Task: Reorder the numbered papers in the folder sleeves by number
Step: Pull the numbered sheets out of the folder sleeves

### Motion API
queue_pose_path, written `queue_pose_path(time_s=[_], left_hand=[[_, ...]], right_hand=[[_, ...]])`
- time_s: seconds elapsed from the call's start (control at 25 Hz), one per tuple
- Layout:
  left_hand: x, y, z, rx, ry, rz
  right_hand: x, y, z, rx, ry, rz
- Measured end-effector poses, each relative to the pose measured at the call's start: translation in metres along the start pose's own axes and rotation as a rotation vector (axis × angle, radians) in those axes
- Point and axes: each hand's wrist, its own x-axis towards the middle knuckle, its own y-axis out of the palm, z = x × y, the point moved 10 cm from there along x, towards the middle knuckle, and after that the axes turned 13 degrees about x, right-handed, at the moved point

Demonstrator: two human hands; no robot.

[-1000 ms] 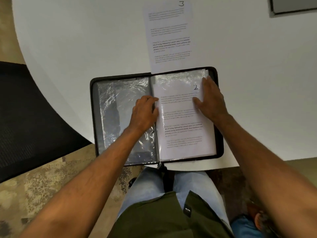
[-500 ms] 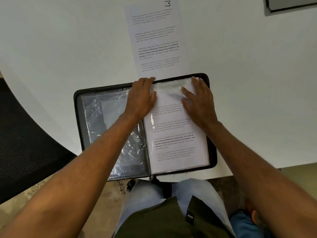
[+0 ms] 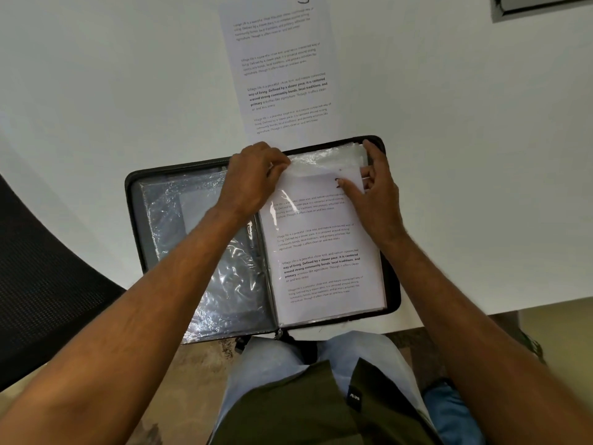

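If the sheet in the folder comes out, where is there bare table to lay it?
Bare white table lies right of the loose sheet marked 3, and more to its left. The open folder at the near edge is crowded with the left hand and right hand.

The person's two forearms are bare from the elbows down to the left hand (image 3: 253,175) and right hand (image 3: 377,191), with no sleeve, watch or ring showing. Below them sit light blue denim jeans (image 3: 269,370) and a dark olive-green fabric garment (image 3: 298,409) bearing a small black tag (image 3: 354,396) with white lettering.
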Motion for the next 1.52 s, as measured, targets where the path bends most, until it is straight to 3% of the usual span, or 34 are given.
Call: queue_pose_path(time_s=[0.36,0.8,1.04,1.24,1.36,1.52], left_hand=[[0.001,-0.002,0.002,-0.039,-0.011,0.013],[0.034,0.022,0.005,-0.056,-0.004,0.4],[0.032,0.045,-0.016,0.005,0.084,0.51],[0.033,0.047,-0.021,0.012,0.103,0.462],[0.042,0.031,-0.017,0.061,0.099,0.325],[0.06,-0.002,0.004,0.029,-0.061,0.11]], right_hand=[[-0.006,-0.002,-0.027,0.153,0.198,-0.076],[-0.01,-0.01,-0.027,0.189,0.227,-0.12],[-0.011,-0.009,-0.018,0.237,0.221,-0.104],[-0.015,-0.012,-0.02,0.282,0.234,-0.108],[-0.016,-0.012,-0.024,0.292,0.247,-0.101],[-0.015,-0.013,-0.031,0.285,0.28,-0.096]])
